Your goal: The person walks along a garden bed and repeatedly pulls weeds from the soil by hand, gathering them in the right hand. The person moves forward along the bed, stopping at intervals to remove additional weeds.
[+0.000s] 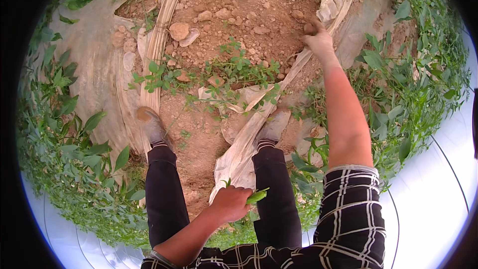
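My left hand is closed around a green pepper, whose body and stem stick out past the thumb side. Another green tip pokes up behind the knuckles; what it belongs to is hidden in the fist. Farther forward, my right hand reaches down to a gathered strip of pale plastic film beside the soil. Its fingers are bent near a brown lump, and whether they grip the lump or the film is unclear. Below this arm, several green peppers hang among leaves.
Leafy plants line the left and right sides. Stones and clods dot the reddish soil path. Small weeds and torn film lie ahead of my shoes. Another film strip runs along the left.
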`<state>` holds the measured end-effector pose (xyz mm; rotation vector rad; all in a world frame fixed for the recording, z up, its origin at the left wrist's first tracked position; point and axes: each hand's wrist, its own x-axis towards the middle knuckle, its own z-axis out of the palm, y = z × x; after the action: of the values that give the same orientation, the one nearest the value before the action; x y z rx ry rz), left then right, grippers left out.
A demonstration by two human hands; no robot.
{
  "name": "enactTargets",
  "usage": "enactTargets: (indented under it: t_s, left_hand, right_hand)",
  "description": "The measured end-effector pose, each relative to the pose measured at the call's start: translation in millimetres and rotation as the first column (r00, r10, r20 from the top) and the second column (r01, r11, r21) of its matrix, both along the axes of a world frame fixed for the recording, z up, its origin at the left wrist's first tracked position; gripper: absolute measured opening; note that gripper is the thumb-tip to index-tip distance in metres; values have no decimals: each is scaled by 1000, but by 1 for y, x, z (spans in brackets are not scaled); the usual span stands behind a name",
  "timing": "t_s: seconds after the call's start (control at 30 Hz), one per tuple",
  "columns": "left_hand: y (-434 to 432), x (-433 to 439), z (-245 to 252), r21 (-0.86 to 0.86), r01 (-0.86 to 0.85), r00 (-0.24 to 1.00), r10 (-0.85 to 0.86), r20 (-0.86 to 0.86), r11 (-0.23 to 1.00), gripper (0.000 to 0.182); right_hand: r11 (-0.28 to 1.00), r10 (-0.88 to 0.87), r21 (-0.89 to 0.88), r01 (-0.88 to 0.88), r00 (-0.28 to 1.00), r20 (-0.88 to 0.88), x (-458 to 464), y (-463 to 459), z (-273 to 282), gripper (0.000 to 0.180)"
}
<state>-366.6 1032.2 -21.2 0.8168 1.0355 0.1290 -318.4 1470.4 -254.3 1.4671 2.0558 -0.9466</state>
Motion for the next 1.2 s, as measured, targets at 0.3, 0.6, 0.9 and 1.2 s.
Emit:
enactTargets:
  t_s: [0.3, 0.6, 0.9, 1.2]
  left_hand:
    - [2, -1, 4, 31, -46, 999, 46, -14, 998, 24]
    - [7, 4, -4, 11, 18, 999, -18, -29, 1000, 27]
    - [8, 12, -2, 9, 14, 998, -13, -54, 1000, 25]
    - [9, 8, -1, 24, -35, 998, 36, -56, 999, 23]
  right_hand:
    - [980, 168, 58, -193, 942, 290, -14, -68, -43, 49]
    - [696, -628, -586, 415, 747, -216, -16, -106, -20, 30]
    - [914, 307, 38, -404, 750, 586, 26, -17, 22, 78]
    - [974, -166, -94, 204, 936, 310, 74, 16, 5, 30]
